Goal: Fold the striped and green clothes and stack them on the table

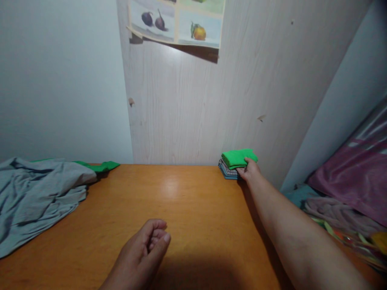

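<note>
My right hand [248, 169] reaches to the far right of the table and grips a folded bright green cloth [237, 158]. The thumb presses on its top while the fingers are underneath. Below the green cloth is a small stack of folded checked and blue-grey cloths [227, 171] near the wall. I cannot tell whether the green cloth rests fully on that stack. Closer to me, my left hand [145, 245] hovers over the table with loosely curled fingers, its thumb apart from the index finger and nothing held.
A rumpled grey garment [45, 201] lies at the left of the wooden table [169, 193], partly over a green cloth [105, 166]. Behind stands a panelled wall [181, 108] with a fruit picture [198, 28]. Pink fabric [353, 169] and other textiles are at the right.
</note>
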Demonstrator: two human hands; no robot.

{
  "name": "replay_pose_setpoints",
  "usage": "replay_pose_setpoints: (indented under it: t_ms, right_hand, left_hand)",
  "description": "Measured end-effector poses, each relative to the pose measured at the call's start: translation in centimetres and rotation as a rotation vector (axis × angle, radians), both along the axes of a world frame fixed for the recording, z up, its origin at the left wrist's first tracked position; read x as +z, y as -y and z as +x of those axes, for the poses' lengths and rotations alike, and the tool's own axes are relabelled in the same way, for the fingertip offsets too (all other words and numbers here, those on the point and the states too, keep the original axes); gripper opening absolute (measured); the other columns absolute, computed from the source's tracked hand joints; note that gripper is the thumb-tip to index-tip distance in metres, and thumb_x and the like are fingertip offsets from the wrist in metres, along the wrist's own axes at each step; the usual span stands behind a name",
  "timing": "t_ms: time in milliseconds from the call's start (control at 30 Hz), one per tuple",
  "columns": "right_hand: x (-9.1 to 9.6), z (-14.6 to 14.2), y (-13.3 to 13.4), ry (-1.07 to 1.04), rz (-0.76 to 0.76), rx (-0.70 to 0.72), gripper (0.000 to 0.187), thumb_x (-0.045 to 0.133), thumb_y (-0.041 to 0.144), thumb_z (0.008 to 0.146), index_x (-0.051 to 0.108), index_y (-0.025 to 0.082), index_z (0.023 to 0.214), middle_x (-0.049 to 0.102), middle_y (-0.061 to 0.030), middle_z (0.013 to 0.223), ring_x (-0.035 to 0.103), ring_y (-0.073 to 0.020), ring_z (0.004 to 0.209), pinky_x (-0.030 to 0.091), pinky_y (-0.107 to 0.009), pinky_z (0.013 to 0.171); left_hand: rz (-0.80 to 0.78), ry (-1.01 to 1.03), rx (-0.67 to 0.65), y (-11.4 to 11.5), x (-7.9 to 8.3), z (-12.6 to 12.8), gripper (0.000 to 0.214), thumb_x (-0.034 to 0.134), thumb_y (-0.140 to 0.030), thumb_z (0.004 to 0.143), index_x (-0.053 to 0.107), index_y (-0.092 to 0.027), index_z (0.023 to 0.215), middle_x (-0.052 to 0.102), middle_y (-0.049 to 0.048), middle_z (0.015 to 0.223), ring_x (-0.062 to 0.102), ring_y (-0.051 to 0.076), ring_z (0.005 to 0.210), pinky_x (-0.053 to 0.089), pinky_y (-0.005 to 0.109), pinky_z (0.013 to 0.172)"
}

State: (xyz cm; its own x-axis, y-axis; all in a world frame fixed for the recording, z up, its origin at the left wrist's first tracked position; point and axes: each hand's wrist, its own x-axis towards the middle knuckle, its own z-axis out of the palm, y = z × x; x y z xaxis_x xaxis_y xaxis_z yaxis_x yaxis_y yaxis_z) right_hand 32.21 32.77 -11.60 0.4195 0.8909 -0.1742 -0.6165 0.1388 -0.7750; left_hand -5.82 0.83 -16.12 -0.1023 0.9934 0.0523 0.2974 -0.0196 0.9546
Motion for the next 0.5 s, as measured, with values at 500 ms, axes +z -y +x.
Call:
replay_pose_setpoints:
  t_ms: [500]
  right_hand:
    - [-0.84,-0.26,0.13,0.022,-0.015,-0.066,0.012,0.052,0.019,0.091,0.057,0.025,0.1,0.073,0.0021,0.085,0.07,-0.0129,0.071,0.062,-0.03,0.071]
  left_hand:
    - [0.007,0.018,-0.017,-0.18,-0.49,-0.26,0.048,0.066,-0.059,0.079,0.064,-0.022,0.11,0.067,0.0022,0.086,0.065,0.021,0.08,0.053,0.028,0.069]
